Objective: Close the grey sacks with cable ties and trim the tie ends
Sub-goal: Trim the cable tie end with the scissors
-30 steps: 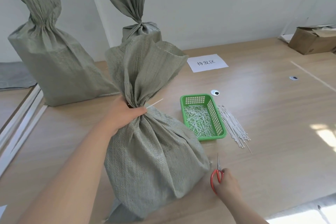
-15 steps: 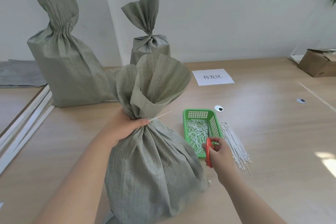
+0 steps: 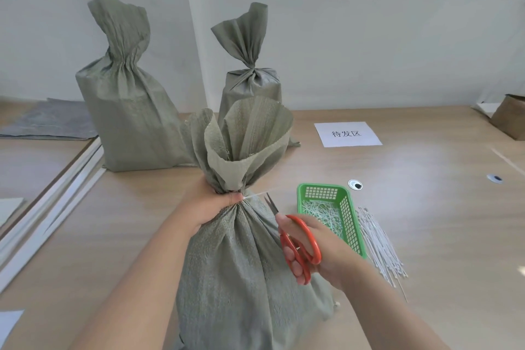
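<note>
Trimming is in hand: the left hand (image 3: 211, 204) grips the front grey sack (image 3: 241, 278) by its tied neck mid-tabletop, and the right hand (image 3: 326, 250) holds orange scissors (image 3: 285, 239) at 4 o'clock of the tie tail (image 3: 255, 195), which the blades must next straddle.

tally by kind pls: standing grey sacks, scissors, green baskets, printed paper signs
standing grey sacks: 3 (near sack, left sack, back sack)
scissors: 1
green basket: 1
printed paper sign: 1
total: 6
</note>
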